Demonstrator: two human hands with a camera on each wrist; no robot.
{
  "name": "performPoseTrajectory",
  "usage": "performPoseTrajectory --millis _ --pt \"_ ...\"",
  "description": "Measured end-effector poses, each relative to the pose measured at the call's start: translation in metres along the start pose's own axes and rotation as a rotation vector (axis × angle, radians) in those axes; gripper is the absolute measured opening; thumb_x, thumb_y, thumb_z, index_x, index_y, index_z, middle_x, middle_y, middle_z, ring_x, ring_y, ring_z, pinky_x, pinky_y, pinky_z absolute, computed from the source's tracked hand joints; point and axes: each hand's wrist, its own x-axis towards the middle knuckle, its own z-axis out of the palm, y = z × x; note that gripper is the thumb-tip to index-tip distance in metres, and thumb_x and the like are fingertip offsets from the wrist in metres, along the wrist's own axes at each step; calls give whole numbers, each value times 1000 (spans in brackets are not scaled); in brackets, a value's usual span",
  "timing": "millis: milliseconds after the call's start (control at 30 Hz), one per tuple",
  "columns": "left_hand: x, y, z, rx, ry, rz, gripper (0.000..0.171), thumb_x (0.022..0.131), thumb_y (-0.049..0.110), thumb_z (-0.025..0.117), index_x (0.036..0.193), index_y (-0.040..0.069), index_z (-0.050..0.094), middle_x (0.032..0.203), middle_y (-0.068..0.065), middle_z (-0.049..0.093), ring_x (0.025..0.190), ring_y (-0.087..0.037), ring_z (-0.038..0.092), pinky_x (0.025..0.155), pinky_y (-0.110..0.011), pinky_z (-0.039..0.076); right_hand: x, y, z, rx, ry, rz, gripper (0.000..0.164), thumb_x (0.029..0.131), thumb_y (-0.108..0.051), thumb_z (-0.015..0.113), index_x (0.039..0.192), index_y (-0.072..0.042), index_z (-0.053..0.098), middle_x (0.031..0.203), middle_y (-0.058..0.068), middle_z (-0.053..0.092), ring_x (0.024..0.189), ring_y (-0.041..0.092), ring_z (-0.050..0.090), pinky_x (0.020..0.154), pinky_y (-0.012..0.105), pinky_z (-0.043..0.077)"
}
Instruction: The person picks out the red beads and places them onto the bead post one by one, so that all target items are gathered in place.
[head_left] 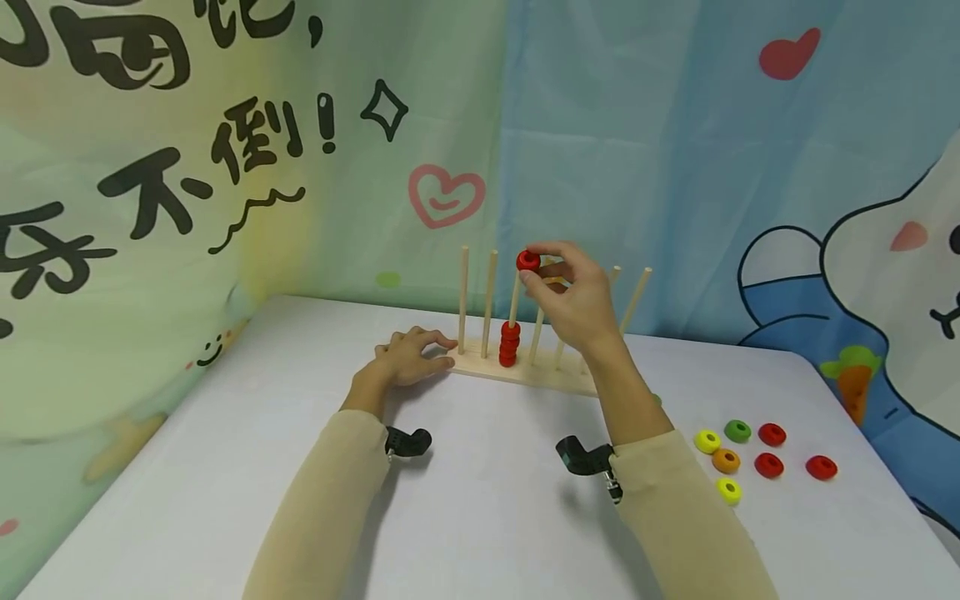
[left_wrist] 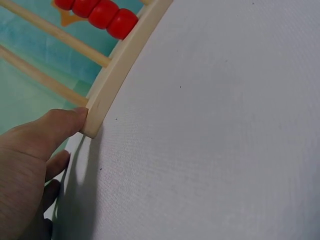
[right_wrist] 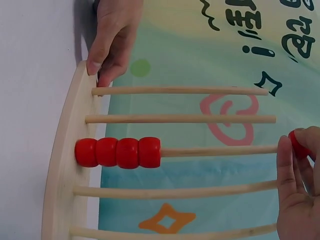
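A wooden peg stand with several upright pegs sits on the table. My left hand holds the stand's left end; in the left wrist view the thumb presses on the base's end. Several red beads are stacked at the bottom of the third peg from the left. At the top of that same peg, my right hand pinches another red bead between thumb and fingers. The peg's tip is hidden at the bead, so I cannot tell how far the bead is on it.
Loose beads lie on the white table at the right: red beads, a green bead, an orange bead and yellow beads. A printed curtain hangs behind the table.
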Motion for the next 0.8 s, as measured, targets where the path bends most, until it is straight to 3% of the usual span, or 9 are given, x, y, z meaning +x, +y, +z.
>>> performPoseTrajectory --millis 367,467,700,800 --pt "1 0 2 2 -3 2 42 98 53 60 139 42 60 159 -5 41 141 -37 34 109 -64 25 5 5 12 4 32 3 33 97 0 68 128 4 62 125 21 61 89 43 68 68 33 61" --pt "1 0 2 1 -2 -1 42 98 53 60 138 42 60 158 -5 41 142 -37 34 109 -64 24 6 5 13 17 66 -8 30 97 -2 68 127 2 64 123 17 63 87 41 69 66 32 61" --pt "1 0 2 2 1 -5 42 98 53 60 139 42 61 159 -5 41 142 -37 34 110 -65 24 8 1 9 -73 68 31 32 97 -10 70 129 -8 67 126 6 61 73 16 68 54 32 58" --pt "1 0 2 0 4 -5 42 98 53 60 139 42 61 158 -5 41 141 -37 34 109 -65 24 8 -1 7 -98 48 71 35 97 -11 70 133 -11 67 128 5 61 73 18 70 54 33 58"
